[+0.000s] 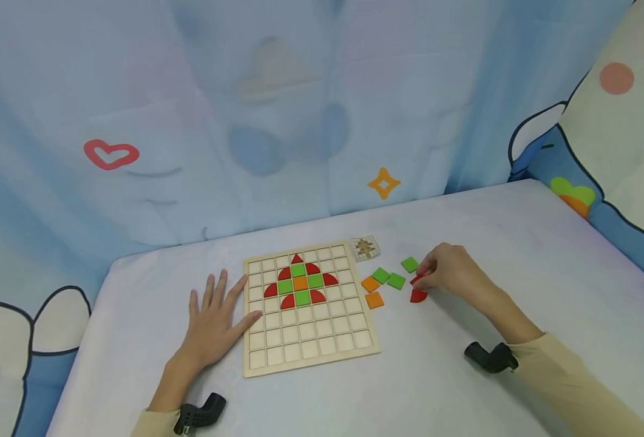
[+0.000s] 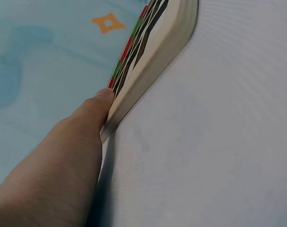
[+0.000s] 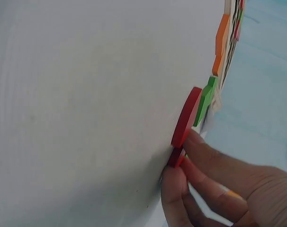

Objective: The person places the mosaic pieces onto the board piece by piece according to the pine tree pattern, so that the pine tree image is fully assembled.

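In the head view a wooden grid board bears red, green and orange pieces set in its upper half. The left hand lies with fingers spread at the board's left edge, its thumb touching the frame; the left wrist view shows the thumb against the edge. To the right, the right hand pinches a red piece between thumb and fingertips. Another red piece lies just below those fingertips. In the right wrist view, the right hand has red pieces at its fingertips.
Green tiles and orange tiles lie between the board and the right hand. A small pattern card is by the board's top right corner. A blue printed curtain hangs behind the white table.
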Action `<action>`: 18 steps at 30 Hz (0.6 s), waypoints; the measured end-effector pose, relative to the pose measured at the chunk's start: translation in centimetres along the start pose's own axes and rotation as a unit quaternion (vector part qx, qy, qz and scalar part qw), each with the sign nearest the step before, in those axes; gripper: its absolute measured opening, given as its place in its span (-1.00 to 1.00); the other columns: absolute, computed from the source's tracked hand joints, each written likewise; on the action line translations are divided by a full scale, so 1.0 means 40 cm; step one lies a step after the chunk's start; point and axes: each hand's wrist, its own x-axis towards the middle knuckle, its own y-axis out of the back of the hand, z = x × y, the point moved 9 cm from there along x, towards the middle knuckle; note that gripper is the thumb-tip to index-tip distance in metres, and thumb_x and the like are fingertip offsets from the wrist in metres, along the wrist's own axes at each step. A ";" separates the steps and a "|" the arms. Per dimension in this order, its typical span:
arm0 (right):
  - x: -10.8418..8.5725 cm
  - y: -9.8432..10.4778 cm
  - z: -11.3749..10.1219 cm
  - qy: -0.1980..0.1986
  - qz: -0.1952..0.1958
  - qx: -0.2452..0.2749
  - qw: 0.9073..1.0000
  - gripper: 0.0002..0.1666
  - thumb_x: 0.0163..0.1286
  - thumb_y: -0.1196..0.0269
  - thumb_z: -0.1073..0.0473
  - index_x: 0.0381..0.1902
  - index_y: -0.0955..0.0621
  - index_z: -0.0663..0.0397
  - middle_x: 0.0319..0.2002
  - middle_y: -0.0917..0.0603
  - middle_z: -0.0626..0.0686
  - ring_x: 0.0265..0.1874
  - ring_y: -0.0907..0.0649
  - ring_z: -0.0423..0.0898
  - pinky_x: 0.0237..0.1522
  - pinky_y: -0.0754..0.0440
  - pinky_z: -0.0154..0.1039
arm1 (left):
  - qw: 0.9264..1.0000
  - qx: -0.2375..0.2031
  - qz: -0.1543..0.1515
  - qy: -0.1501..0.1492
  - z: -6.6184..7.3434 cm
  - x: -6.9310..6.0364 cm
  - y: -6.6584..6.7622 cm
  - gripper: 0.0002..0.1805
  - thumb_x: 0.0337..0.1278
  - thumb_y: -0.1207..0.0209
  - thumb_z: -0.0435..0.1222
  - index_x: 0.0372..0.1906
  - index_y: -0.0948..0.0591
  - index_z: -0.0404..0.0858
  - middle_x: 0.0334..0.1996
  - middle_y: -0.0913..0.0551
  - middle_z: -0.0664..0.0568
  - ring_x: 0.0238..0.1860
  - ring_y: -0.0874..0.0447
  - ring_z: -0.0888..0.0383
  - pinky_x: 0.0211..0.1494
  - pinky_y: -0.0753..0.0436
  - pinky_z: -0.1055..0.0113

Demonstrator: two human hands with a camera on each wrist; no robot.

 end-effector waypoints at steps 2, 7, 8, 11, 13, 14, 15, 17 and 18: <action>0.000 0.000 0.003 -0.001 -0.004 0.001 1.000 -0.75 0.15 -0.59 0.26 -0.31 -0.78 0.36 -0.37 -0.73 0.16 -0.33 -0.61 0.06 -0.38 -0.61 -0.24 | 1.000 0.000 -0.004 0.000 0.001 0.003 0.000 -0.08 0.38 -0.14 0.22 0.69 -0.15 -0.05 0.68 0.10 -0.30 0.66 0.30 -0.37 0.52 0.36 -0.48; 0.006 -0.003 0.004 0.003 -0.020 0.006 1.000 -0.73 0.16 -0.58 0.28 -0.26 -0.78 0.37 -0.36 -0.74 0.15 -0.31 -0.61 0.05 -0.35 -0.64 -0.23 | 1.000 0.001 -0.006 0.003 0.002 0.001 0.001 -0.08 0.38 -0.14 0.21 0.69 -0.16 -0.07 0.68 0.09 -0.31 0.66 0.29 -0.37 0.52 0.35 -0.49; 0.007 -0.004 0.004 0.005 -0.022 0.006 1.000 -0.73 0.16 -0.58 0.29 -0.25 -0.78 0.38 -0.39 -0.74 0.13 -0.33 -0.61 0.04 -0.35 -0.64 -0.23 | 1.000 0.001 -0.005 0.002 0.002 0.001 0.001 -0.08 0.38 -0.14 0.21 0.69 -0.16 -0.07 0.68 0.09 -0.31 0.66 0.29 -0.37 0.52 0.35 -0.49; 0.010 -0.004 0.001 0.012 -0.026 0.006 1.000 -0.73 0.15 -0.58 0.32 -0.24 -0.77 0.38 -0.45 -0.71 0.07 -0.38 -0.60 -0.01 -0.34 -0.63 -0.24 | 1.000 0.002 -0.004 0.000 0.003 0.002 0.002 -0.08 0.38 -0.14 0.21 0.69 -0.16 -0.07 0.68 0.09 -0.31 0.66 0.29 -0.37 0.51 0.34 -0.49; 0.010 -0.004 0.000 0.018 -0.028 0.009 0.999 -0.76 0.15 -0.58 0.32 -0.27 -0.77 0.35 -0.47 -0.70 0.05 -0.39 -0.59 -0.02 -0.34 -0.61 -0.23 | 1.000 0.004 -0.004 0.000 0.003 0.003 0.001 -0.08 0.38 -0.14 0.21 0.69 -0.16 -0.06 0.68 0.09 -0.30 0.66 0.28 -0.37 0.51 0.34 -0.49; 0.009 -0.005 0.000 0.021 -0.029 0.011 0.999 -0.78 0.16 -0.58 0.32 -0.28 -0.77 0.33 -0.47 -0.69 0.04 -0.40 -0.59 -0.03 -0.35 -0.61 -0.23 | 1.000 0.005 -0.004 0.000 0.003 0.003 0.001 -0.08 0.38 -0.15 0.21 0.69 -0.16 -0.06 0.68 0.09 -0.31 0.66 0.28 -0.37 0.51 0.33 -0.50; 0.009 -0.005 0.001 0.024 -0.029 0.014 0.999 -0.78 0.16 -0.57 0.32 -0.29 -0.76 0.31 -0.47 -0.69 0.04 -0.39 -0.59 -0.03 -0.34 -0.61 -0.23 | 1.000 0.006 -0.004 0.000 0.003 0.003 0.001 -0.08 0.38 -0.14 0.21 0.69 -0.16 -0.06 0.68 0.09 -0.30 0.66 0.28 -0.37 0.51 0.33 -0.50; 0.007 -0.005 0.004 0.030 -0.025 0.021 0.999 -0.78 0.16 -0.57 0.33 -0.28 -0.74 0.29 -0.46 -0.68 0.03 -0.39 -0.58 -0.03 -0.34 -0.61 -0.23 | 1.000 0.006 -0.003 0.000 0.004 0.004 0.001 -0.08 0.38 -0.14 0.21 0.69 -0.16 -0.05 0.68 0.08 -0.30 0.66 0.28 -0.37 0.51 0.33 -0.50; 0.007 -0.005 0.005 0.031 -0.022 0.024 0.999 -0.77 0.17 -0.57 0.33 -0.27 -0.74 0.28 -0.45 -0.67 0.02 -0.38 -0.58 -0.04 -0.34 -0.61 -0.23 | 1.000 0.005 -0.003 0.000 0.004 0.004 0.001 -0.08 0.38 -0.14 0.21 0.69 -0.16 -0.05 0.68 0.08 -0.30 0.66 0.28 -0.37 0.51 0.33 -0.49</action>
